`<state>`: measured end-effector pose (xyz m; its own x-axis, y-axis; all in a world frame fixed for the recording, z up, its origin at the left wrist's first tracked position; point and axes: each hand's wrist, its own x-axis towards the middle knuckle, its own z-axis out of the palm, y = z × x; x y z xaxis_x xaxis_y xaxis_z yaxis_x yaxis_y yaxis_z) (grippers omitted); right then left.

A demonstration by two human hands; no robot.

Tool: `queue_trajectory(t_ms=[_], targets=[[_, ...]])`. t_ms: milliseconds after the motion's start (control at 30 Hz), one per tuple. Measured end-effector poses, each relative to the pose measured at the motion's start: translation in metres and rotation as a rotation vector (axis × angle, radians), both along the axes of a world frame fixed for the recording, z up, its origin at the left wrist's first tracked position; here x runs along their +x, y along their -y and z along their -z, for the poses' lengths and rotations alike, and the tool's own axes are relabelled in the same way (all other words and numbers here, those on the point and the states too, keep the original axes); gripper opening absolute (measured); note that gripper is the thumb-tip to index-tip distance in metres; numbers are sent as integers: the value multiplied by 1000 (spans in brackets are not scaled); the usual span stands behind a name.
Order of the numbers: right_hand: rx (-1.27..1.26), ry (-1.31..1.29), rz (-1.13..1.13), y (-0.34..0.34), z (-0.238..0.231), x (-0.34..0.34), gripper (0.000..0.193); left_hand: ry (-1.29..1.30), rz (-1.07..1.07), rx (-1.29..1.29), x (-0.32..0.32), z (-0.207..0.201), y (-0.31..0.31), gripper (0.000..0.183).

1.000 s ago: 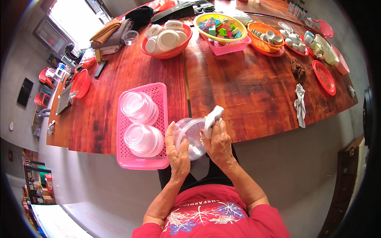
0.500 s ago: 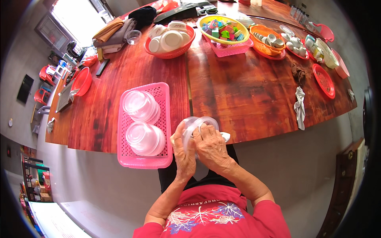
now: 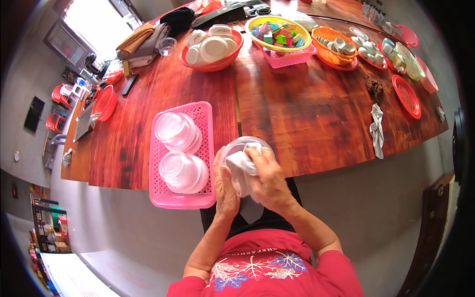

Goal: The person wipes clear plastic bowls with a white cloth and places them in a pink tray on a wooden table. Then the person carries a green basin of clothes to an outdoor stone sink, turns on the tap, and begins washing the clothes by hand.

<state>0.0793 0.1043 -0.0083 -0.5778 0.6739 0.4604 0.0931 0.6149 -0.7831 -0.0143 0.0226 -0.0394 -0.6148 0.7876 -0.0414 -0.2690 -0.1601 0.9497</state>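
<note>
A clear round plastic bowl (image 3: 237, 144) is tilted in front of me at the table's near edge. My left hand (image 3: 226, 190) grips it from its left side. Inside the bowl, a white cloth (image 3: 242, 162) is pinched in my right hand (image 3: 268, 180) against the wall. Just left of my hands lies a pink perforated basket (image 3: 159, 199), its near end past the table edge. It holds two stacks of clear plastic bowls, a far stack (image 3: 175, 131) and a near stack (image 3: 182, 172), all upside down.
Along the far side stand a red basket of white bowls (image 3: 213, 48), a yellow basket of colourful blocks (image 3: 277, 35) and an orange basket of cups (image 3: 334, 47). A crumpled white cloth (image 3: 376, 131) and a red oval tray (image 3: 406, 97) lie right. A red basin (image 3: 104, 103) stands left.
The bowl has turned so its opening faces up toward me. My right hand has moved with the white cloth into it, and the cloth now shows more fully.
</note>
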Motion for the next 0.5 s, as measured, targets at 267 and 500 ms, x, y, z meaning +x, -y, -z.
queue_trajectory(t_ms=[267, 500], targets=[[56, 45, -525, 0, -3, 3, 46, -164, -61, -70, 8, -17, 4, 67], [663, 356, -478, -13, -20, 41, 22, 42, -49, 26, 4, -17, 1, 67]])
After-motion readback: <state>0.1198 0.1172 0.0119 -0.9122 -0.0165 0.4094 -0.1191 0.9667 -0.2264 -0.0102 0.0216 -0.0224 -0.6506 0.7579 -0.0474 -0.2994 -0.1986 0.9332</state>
